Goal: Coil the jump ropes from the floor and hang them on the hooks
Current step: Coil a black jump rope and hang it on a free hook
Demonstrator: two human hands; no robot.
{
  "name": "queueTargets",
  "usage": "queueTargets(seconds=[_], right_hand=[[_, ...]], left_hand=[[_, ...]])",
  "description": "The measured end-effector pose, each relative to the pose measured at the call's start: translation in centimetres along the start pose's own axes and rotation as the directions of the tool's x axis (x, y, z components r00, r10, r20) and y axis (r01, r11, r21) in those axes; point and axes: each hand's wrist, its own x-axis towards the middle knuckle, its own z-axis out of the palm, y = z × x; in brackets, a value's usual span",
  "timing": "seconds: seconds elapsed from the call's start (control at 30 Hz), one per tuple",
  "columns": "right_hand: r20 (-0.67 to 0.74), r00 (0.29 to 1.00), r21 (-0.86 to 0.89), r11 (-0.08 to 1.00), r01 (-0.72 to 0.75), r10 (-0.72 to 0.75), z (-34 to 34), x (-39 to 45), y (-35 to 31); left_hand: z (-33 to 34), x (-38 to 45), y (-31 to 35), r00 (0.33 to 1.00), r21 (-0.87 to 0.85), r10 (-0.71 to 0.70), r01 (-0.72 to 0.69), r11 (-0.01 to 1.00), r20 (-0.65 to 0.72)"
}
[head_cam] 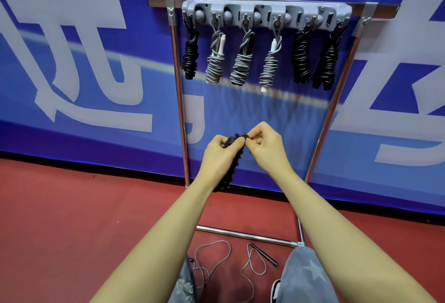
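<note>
A coiled black jump rope hangs upright between my hands, below the hook rail. My left hand grips its upper part, and my right hand pinches the rope's top loop. The grey hook rail is mounted on a chrome frame and carries several coiled ropes: black ones at the left end and at the right, grey ones in the middle. A loose grey rope with a black handle lies uncoiled on the red floor between my legs.
The chrome frame stands against a blue banner wall, and its base bar lies across the red floor. My knees in grey trousers are at the bottom edge.
</note>
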Motion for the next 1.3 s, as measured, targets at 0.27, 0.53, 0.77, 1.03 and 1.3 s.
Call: queueTargets(seconds=[0.27, 0.53, 0.77, 1.03, 1.3], right_hand=[[0.041, 0.995, 0.216, 0.972, -0.095, 0.089, -0.8, -0.3, 0.3], [0.198, 0.980, 0.168, 0.985, -0.038, 0.004, -0.9, -0.6, -0.1], [0.210, 0.978, 0.201, 0.979, -0.028, -0.015, -1.0, 1.0, -1.3], [0.317, 0.945, 0.102, 0.994, 0.048, -0.079, -2.1, 1.1, -1.9], [0.326, 0.940, 0.062, 0.994, 0.086, -0.102, -2.4, 1.3, -1.8]], left_hand=[[0.3, 0.1, -0.4, 0.995, 0.229, 0.084, -0.068, 0.971, -0.062], [-0.8, 0.4, -0.2, 0.989, 0.182, 0.141, -0.130, 0.975, -0.049], [-1.5, 0.5, 0.9, 0.989, 0.012, 0.146, -0.146, 0.989, 0.007], [-1.9, 0.3, 1.1, 0.991, -0.124, 0.086, -0.073, 0.990, 0.103], [-2.4, 0.4, 1.3, 0.974, -0.140, 0.081, -0.052, 0.989, 0.212]])
